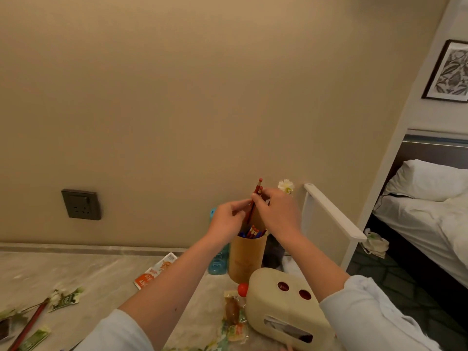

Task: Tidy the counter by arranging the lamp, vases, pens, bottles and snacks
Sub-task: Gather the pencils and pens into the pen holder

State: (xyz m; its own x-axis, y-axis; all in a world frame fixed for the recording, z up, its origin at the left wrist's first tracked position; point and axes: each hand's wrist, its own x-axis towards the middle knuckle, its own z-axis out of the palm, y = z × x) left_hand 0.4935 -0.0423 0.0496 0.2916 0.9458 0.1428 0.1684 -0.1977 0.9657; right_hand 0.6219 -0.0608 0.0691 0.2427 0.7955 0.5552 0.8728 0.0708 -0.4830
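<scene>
Pinching red pencils in both hands, lower them straight, tips first, into the cup.

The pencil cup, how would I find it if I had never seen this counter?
Start at the big tan wall and look down to the counter below it. Near the counter's right end, under both raised hands, stands the pencil cup. It is a plain tan cylinder with red and blue pencil tops poking out, taller than the cream face-shaped box in front of it and not see-through like the blue bottle beside it.
</scene>
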